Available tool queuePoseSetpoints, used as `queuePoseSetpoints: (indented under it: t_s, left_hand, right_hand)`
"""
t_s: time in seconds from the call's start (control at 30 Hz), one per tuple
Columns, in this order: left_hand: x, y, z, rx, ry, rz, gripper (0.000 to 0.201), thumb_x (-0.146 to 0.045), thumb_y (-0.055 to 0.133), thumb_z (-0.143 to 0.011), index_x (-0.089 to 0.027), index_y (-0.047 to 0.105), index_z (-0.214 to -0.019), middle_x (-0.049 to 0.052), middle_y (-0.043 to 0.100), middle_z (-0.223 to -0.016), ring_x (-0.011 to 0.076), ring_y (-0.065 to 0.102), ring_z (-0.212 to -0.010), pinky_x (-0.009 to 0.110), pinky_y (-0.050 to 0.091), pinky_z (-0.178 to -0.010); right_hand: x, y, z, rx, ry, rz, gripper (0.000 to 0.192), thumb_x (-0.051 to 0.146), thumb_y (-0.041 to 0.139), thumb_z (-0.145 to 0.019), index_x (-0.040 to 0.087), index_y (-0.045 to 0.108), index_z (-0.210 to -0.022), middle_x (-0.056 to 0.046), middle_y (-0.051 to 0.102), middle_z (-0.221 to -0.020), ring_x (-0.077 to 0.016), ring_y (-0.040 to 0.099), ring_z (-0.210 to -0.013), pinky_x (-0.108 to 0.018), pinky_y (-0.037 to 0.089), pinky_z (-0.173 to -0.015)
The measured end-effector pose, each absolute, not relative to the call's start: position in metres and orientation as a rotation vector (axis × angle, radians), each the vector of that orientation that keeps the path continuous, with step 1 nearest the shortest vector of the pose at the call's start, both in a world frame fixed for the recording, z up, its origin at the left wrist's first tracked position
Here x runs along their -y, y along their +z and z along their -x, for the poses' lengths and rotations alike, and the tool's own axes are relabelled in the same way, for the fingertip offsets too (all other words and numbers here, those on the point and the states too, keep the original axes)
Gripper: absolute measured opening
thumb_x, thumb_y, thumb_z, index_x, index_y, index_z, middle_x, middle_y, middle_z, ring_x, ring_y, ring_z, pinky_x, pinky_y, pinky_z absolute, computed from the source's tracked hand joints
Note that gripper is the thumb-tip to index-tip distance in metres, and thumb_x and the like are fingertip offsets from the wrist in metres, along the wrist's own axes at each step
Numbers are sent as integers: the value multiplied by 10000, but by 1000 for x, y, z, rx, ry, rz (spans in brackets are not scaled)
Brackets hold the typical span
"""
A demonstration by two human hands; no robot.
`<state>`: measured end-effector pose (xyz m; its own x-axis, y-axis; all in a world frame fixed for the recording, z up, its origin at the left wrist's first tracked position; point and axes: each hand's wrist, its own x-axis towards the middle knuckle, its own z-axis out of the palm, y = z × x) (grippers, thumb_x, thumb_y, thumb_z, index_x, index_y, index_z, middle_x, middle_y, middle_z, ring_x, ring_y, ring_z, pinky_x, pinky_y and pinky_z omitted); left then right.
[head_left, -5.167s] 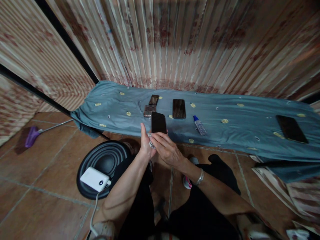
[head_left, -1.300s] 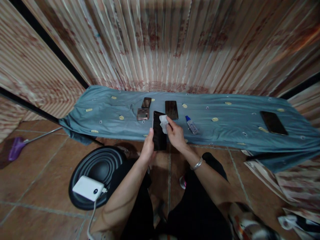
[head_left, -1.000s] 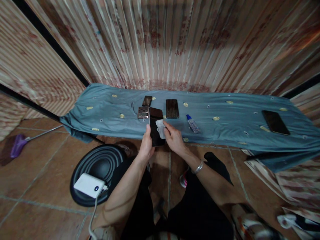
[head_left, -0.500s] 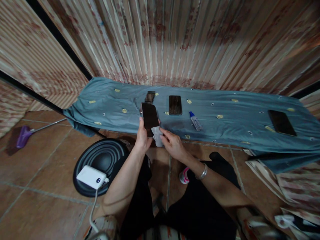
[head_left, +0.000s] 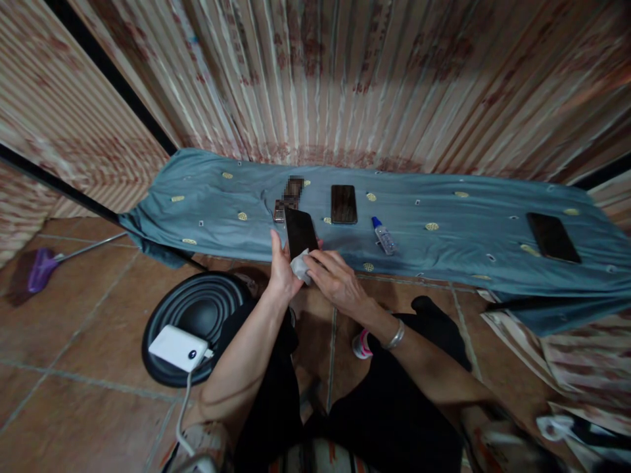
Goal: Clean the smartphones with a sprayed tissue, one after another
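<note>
Dark phone (head_left: 300, 233) held up off the near edge of the blue-grey cloth (head_left: 444, 249), screen facing up, tilted slightly. Left hand (head_left: 280, 269) wraps its lower left edge, fingers curled round it, thumb along the side. Right hand (head_left: 331, 279) pinches a white wipe (head_left: 300, 267) against the phone's lower end, fingers closed on the wipe. On the cloth behind: second dark phone (head_left: 344, 203) lying flat, a small clear bottle with blue cap (head_left: 383, 236) on its side just right of it, a blurred small item (head_left: 288, 197) to the left, another dark phone (head_left: 553, 236) far right. On the tiled floor (head_left: 73, 341) left: round black speaker (head_left: 202, 318) with a white power bank (head_left: 178, 347) on top, cable attached.
</note>
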<state>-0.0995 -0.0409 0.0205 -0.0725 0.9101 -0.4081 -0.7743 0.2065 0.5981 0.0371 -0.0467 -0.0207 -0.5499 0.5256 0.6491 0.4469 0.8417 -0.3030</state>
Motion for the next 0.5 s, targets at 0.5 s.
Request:
queuePoseSetpoints:
  t_s: [0.5]
  left_hand:
    - [48, 28, 83, -928, 1358, -120, 745, -652, 195, -967, -149, 698, -746, 118, 734, -720, 236, 734, -990, 318, 579, -883]
  right_hand:
    - [43, -24, -24, 2160, 224, 684, 423, 204, 381, -1020, 119, 554, -1396, -169, 621, -1324, -262, 558, -1236, -451, 512, -1059]
